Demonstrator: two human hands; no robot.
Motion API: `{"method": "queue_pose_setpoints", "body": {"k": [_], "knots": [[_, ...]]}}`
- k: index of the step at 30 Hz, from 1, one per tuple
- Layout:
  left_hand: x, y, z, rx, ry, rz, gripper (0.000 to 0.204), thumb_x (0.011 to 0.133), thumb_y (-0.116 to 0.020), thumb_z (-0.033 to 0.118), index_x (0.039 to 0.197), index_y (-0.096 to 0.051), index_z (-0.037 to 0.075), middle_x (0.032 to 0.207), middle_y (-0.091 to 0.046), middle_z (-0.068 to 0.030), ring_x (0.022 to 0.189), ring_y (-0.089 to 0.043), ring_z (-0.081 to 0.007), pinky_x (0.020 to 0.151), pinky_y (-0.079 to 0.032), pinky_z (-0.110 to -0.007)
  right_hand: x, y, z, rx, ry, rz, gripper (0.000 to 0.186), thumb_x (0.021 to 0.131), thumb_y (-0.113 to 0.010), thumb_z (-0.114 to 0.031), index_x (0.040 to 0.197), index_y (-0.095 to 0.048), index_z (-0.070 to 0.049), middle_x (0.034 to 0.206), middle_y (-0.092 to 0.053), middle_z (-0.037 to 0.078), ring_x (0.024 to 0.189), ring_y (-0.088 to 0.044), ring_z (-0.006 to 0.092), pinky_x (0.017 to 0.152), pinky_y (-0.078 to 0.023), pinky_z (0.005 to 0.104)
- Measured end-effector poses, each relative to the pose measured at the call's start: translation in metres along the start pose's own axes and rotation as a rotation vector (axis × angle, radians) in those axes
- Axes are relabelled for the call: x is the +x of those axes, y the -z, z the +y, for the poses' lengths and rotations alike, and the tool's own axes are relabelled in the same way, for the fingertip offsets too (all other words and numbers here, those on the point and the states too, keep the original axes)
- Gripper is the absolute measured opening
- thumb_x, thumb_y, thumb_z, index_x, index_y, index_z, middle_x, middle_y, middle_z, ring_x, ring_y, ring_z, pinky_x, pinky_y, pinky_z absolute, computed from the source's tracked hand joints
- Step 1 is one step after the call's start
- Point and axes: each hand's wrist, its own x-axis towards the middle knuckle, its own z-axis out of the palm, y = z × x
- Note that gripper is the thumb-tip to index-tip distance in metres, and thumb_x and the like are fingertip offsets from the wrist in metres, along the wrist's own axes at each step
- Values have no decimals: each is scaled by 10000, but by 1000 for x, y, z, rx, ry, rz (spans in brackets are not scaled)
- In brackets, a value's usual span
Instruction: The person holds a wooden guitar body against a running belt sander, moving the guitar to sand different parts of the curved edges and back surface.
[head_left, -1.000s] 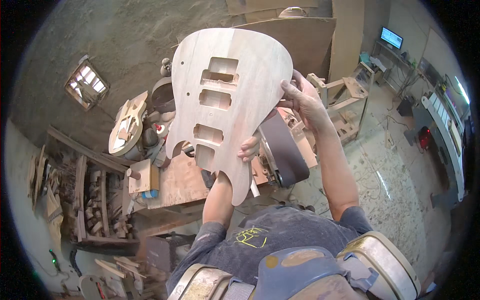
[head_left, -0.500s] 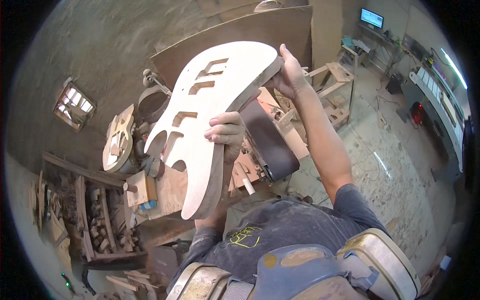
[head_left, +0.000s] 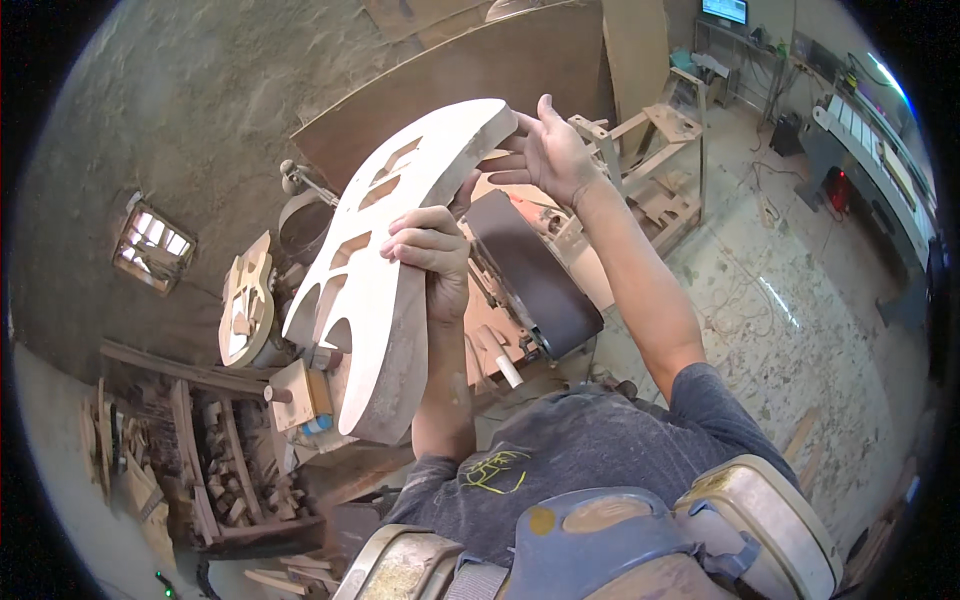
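An unfinished pale wooden guitar body (head_left: 375, 340) with several routed cavities is held tilted, its sanded-looking face up and side edge toward me. My left hand (head_left: 433, 255) grips it at the edge, fingers wrapped over the face. My right hand (head_left: 555, 155) is open at the far end, thumb up and fingers spread beside the edge; whether the fingertips touch it is unclear. Beneath and right of the body is a belt sander with a dark brown belt (head_left: 530, 270). A respirator mask (head_left: 590, 530) hangs at my chest.
A dusty workbench holds another guitar body (head_left: 245, 300), a wooden block with dowel (head_left: 300, 390) and scraps. A leaning board (head_left: 450, 80) stands behind, a wooden frame (head_left: 680, 125) at right. A scrap bin (head_left: 240, 470) is lower left; machinery (head_left: 870, 170) and a monitor (head_left: 722, 12) are at right.
The guitar body has tilted further onto its side and its far end has lowered. My right hand has loosened, its fingers now spread apart; my left hand keeps its grip.
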Motion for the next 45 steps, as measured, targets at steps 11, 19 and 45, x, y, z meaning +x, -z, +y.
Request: {"method": "queue_pose_setpoints", "body": {"k": [11,19,45], "knots": [[-9,1,15,17,-28,-11,856,903,-537,-46,1529,44,-104,865,-594,-111,750,-711,-211,843,-625,-473,-7,-33,9,134,-67,-76,751,1014,-319,-665,1417,-447,-45,1286,-602,185,1091,-664,393,832,-621,481],[-15,10,44,158,181,-10,819,968,-570,95,1550,-26,-97,1060,-613,-207,934,-717,-301,874,-611,-476,11,-33,17,208,103,130,492,962,-535,-324,1304,-472,24,1188,-618,176,1045,-681,332,879,-613,520],[-82,-24,82,1186,-832,45,586,997,-529,354,1409,-464,-58,1522,-385,-278,1415,-342,-494,1081,-445,-630,10,-51,-25,-126,24,135,770,1034,-166,-628,1366,-452,6,1213,-615,255,1018,-684,447,813,-639,453]]}}
